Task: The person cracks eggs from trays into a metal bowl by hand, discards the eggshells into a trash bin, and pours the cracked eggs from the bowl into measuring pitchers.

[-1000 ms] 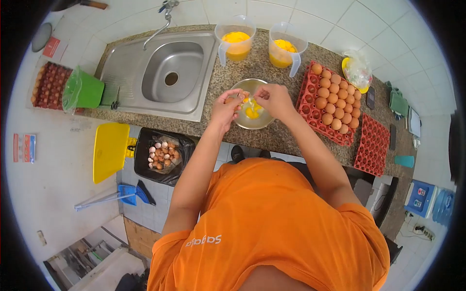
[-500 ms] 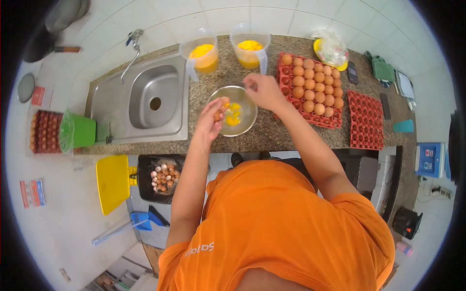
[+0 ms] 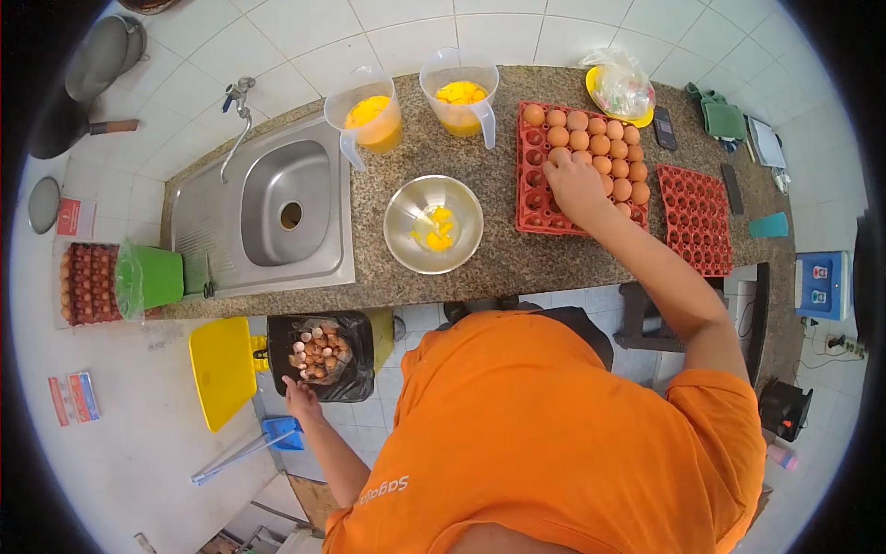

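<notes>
Over the red egg tray (image 3: 535, 214), my right hand (image 3: 574, 185) has its fingers curled down among the brown eggs (image 3: 580, 140); whether it grips one is hidden. My left hand (image 3: 303, 399) hangs at the near edge of the black-lined bin (image 3: 360, 355), fingers apart and nothing in them. Several eggshells (image 3: 318, 351) lie inside that bin. A metal bowl (image 3: 399, 226) on the counter holds yellow yolks and clear egg white, with neither hand near it. Two clear jugs (image 3: 374, 125) (image 3: 459, 106) with yellow egg stand behind the bowl.
The sink (image 3: 293, 198) is left of the bowl, beside a green container (image 3: 161, 274). An empty red tray (image 3: 694, 217), a phone (image 3: 664, 129) and a yellow plate (image 3: 637, 115) with a plastic bag are at the right. The bin's yellow lid (image 3: 221, 369) stands open.
My left hand has gone from the bowl down to the bin, and the eggshell it held is out of it. My right hand has moved from the bowl to the egg tray. The view has shifted.
</notes>
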The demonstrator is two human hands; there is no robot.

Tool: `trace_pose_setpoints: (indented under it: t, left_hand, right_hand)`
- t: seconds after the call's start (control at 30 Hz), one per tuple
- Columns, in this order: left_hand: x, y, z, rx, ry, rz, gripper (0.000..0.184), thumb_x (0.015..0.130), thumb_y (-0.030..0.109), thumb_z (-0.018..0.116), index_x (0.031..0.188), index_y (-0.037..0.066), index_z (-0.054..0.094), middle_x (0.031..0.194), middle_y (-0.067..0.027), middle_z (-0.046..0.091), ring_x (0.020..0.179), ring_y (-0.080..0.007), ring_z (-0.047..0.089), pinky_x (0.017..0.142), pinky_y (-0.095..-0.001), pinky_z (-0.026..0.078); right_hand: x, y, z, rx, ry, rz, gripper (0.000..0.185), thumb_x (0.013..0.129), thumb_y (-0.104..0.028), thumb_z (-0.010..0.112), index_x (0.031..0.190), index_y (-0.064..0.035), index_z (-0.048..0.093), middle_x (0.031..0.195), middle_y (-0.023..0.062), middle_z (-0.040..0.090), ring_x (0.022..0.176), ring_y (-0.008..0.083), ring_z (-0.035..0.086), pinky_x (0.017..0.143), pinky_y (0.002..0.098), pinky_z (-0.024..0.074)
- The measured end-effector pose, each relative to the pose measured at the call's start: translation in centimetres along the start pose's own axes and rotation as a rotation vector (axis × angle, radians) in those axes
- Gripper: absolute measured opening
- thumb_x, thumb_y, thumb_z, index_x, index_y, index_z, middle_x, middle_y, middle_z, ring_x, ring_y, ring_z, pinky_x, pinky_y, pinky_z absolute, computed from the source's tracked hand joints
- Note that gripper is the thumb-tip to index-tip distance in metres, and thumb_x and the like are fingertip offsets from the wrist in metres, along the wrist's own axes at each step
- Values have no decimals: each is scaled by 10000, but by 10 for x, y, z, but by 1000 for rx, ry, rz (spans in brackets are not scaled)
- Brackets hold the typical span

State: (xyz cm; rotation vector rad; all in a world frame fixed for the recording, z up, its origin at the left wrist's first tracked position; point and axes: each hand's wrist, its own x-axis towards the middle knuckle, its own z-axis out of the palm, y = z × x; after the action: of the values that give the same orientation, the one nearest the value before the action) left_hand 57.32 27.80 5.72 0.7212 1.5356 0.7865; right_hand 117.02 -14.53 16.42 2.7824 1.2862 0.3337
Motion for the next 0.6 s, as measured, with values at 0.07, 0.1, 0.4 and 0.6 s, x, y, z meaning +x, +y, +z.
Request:
trace_pose_setpoints:
  t: [0.07,0.1,0.4,0.6]
  left_hand:
    - [-2,-3,17,-241,-353,-38,512,1016,552,660,1192,74,611,897,-10,667,774,-134,589,677,-271,477]
    - [-28,4,61,-305,-362,-64,487,1015,563,650,1079,83,593,863,-13,638,772,-166,589,713,-299,475]
    - [-212,-1,339,-236,-1085,-279,590,1066,527,536,1350,10,523,1267,-160,631,1188,-273,596,1046,-410,466]
    - [-207,-14,356,120,-1198,-63,571,1018,356,617,1471,43,466,1369,-104,610,1225,-196,588,998,-346,479]
  right_hand:
    - [-4,-3,-12,98,-5,55,229,815,-123,760,1012,-62,660,1031,116,655,998,314,671,764,455,593]
    - [-2,0,-16,155,-27,95,249,806,-141,771,1002,-58,644,1029,118,664,984,319,679,761,458,594]
    - [15,-150,-43,1091,550,27,364,923,-198,776,1235,-34,685,1146,152,740,992,268,729,883,389,577]
    - [25,-176,33,1589,-71,254,427,980,-250,747,1319,-10,646,1097,117,747,968,219,727,870,354,583]
